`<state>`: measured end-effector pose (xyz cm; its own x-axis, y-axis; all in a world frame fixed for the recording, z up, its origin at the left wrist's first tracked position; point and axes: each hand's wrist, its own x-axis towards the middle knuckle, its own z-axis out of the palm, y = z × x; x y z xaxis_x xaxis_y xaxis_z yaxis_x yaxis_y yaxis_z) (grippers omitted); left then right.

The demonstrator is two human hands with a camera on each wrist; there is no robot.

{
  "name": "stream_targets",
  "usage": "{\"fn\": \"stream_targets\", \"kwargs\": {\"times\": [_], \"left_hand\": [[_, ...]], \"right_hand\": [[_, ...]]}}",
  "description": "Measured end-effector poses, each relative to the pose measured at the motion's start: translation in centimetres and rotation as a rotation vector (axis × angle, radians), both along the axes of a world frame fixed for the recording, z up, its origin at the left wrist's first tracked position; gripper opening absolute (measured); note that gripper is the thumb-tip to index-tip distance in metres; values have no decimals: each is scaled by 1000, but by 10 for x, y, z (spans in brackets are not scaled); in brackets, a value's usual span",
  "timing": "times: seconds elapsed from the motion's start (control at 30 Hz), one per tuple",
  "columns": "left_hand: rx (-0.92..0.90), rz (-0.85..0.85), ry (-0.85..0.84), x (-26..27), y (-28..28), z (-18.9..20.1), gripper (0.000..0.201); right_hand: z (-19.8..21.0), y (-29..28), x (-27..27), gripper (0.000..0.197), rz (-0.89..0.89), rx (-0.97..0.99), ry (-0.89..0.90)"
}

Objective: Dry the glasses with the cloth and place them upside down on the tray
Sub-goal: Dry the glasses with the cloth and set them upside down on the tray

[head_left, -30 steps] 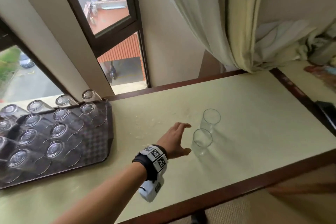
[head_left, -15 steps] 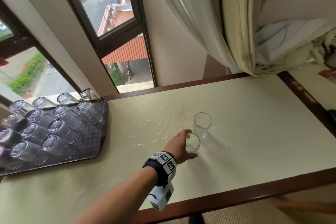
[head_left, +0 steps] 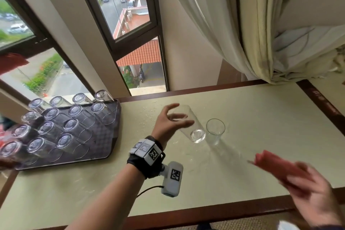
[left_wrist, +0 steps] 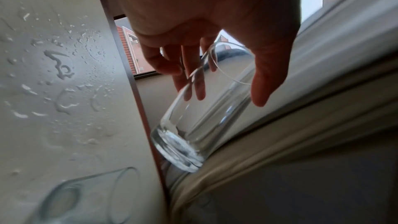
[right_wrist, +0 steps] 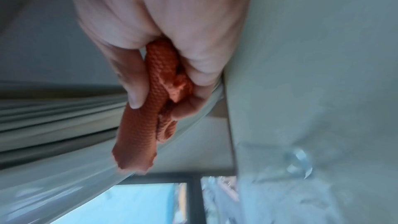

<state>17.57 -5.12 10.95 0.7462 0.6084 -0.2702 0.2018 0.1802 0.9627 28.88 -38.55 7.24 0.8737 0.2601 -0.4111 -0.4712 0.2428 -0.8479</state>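
Head view shows a clear drinking glass (head_left: 188, 125) lifted off the table and tilted, its thick base low toward the right and its rim up by the fingers. The left hand (head_left: 169, 123) holds it near the rim, thumb on one side and fingers on the other; the left wrist view shows the same glass (left_wrist: 200, 118) with fingers (left_wrist: 189, 77) seen through its wall and the thumb along the outside. Just beside the held glass's base, a second glass (head_left: 214, 130) stands upright on the pale tabletop (head_left: 261, 136), apart from the hand. The right hand (head_left: 313, 194), blurred, is low at the near right edge, fingers closed around a folded red waffle-weave cloth (right_wrist: 148, 108) whose free end sticks out past the fingertips. Water droplets (left_wrist: 62, 67) dot the table near the glasses. At the far left lies a dark tray (head_left: 104, 142) filled with rows of upturned glasses (head_left: 72, 127). Behind the table are a window (head_left: 128, 11) and a bunched pale curtain (head_left: 252, 24).
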Motion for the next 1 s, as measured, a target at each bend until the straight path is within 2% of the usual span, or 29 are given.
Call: {"fn": "stream_targets", "kwargs": {"times": [0.13, 0.23, 0.33, 0.37, 0.5, 0.63, 0.77, 0.9, 1.0], "left_hand": [[-133, 149, -179, -11, 7, 24, 72], [-199, 208, -240, -21, 8, 30, 70], [-240, 262, -281, -33, 8, 35, 84], [-233, 273, -282, -38, 9, 38, 82], [-209, 328, -275, -53, 15, 46, 52], [-199, 352, -259, -69, 21, 49, 48], [-192, 340, -256, -76, 20, 48, 56], [-181, 334, -255, -76, 18, 49, 60], [-177, 306, -228, -75, 19, 47, 73]], "right_hand": [[55, 83, 10, 27, 179, 261, -99], [80, 144, 0, 33, 316, 335, -126], [88, 191, -14, 38, 411, 271, -184], [89, 203, -21, 34, 436, 267, -196], [88, 233, -48, 31, 513, 273, -251], [87, 245, -65, 33, 526, 122, -423], [86, 255, -77, 49, 646, -35, -580], [84, 265, -87, 54, 762, -75, -673], [80, 267, -92, 56, 831, -183, -726]]}}
